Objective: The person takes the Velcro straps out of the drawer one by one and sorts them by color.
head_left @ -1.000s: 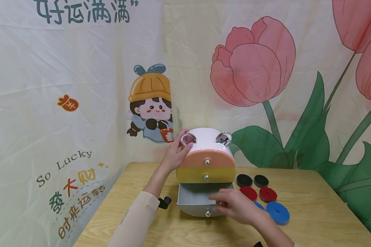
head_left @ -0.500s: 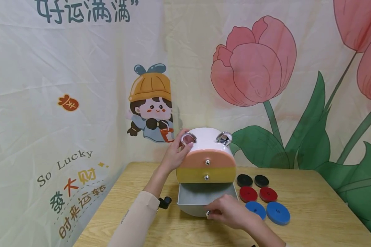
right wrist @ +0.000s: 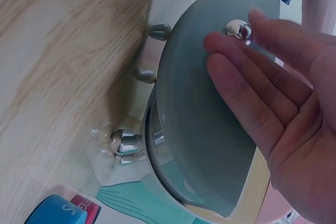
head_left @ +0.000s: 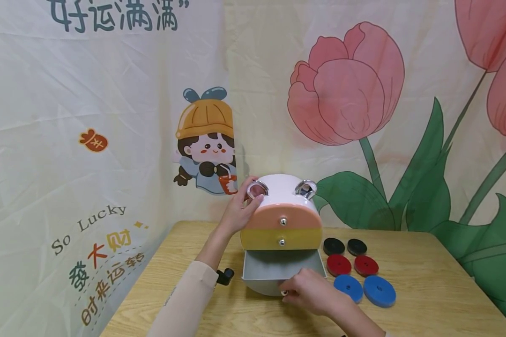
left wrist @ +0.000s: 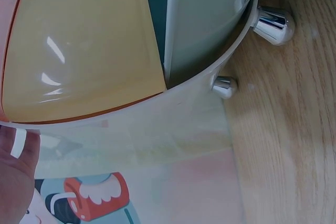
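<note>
A small chest of drawers (head_left: 280,192) with a white domed top, peach and yellow drawer fronts and two silver ear-like rings stands on the table. Its grey bottom drawer (head_left: 261,286) is pulled out, with a bare interior in the head view. My left hand (head_left: 238,210) rests on the chest's upper left side, thumb and forefinger spread around the left ring (head_left: 257,188). At the drawer's front, my right hand (head_left: 309,291) pinches the round silver knob (right wrist: 238,30) between thumb and fingertips. Silver feet (left wrist: 226,87) carry the chest.
Right of the chest lie pairs of round discs: black (head_left: 334,246), red (head_left: 366,266) and blue (head_left: 379,291). A small black object (head_left: 225,276) sits left of the drawer. A printed cloth (head_left: 261,93) hangs behind the wooden table (head_left: 430,281).
My right hand has moved down and left from the drawer's rim to its knob. The drawer has shifted slightly; my left hand has stayed in place.
</note>
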The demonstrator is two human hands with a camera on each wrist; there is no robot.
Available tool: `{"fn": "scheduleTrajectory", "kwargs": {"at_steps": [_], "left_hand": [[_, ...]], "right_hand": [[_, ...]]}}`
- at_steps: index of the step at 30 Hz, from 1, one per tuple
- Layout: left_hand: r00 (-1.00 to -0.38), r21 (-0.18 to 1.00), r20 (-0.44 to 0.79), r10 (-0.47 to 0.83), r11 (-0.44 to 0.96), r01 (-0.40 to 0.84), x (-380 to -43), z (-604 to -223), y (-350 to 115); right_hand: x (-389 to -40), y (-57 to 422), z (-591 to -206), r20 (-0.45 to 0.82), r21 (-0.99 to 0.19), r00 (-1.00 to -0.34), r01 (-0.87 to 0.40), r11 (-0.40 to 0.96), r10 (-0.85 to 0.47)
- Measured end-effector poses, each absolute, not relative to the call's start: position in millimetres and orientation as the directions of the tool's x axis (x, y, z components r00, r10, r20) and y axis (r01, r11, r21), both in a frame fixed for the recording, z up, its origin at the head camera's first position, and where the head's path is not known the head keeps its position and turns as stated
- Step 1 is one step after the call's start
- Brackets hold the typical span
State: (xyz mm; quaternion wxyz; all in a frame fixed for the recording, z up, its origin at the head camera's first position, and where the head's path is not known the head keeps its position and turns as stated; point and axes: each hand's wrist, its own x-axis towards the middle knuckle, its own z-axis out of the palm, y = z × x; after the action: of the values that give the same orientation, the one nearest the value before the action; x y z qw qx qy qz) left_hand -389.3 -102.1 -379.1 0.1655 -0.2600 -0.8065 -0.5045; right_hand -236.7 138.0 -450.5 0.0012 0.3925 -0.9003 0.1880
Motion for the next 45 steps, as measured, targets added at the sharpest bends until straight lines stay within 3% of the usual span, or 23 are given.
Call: {"fn": "scheduleTrajectory", "kwargs": {"at_steps": [27, 45], "left_hand": [[-0.785, 0.723, 0.557, 0.271, 0.308, 0.619, -391.3, -379.2, -103.8], [-0.787, 0.733, 0.549, 0.280, 0.292, 0.615, -391.0, -379.2, -102.2]], "right_hand": [[-256.3, 138.3, -464.2, 0.302, -0.307, -0.685, -0.728, 0.613, -0.662], [-267.1, 135.2, -470.5, 0.303, -0.367, -0.734, -0.679, 0.636, -0.608]]}}
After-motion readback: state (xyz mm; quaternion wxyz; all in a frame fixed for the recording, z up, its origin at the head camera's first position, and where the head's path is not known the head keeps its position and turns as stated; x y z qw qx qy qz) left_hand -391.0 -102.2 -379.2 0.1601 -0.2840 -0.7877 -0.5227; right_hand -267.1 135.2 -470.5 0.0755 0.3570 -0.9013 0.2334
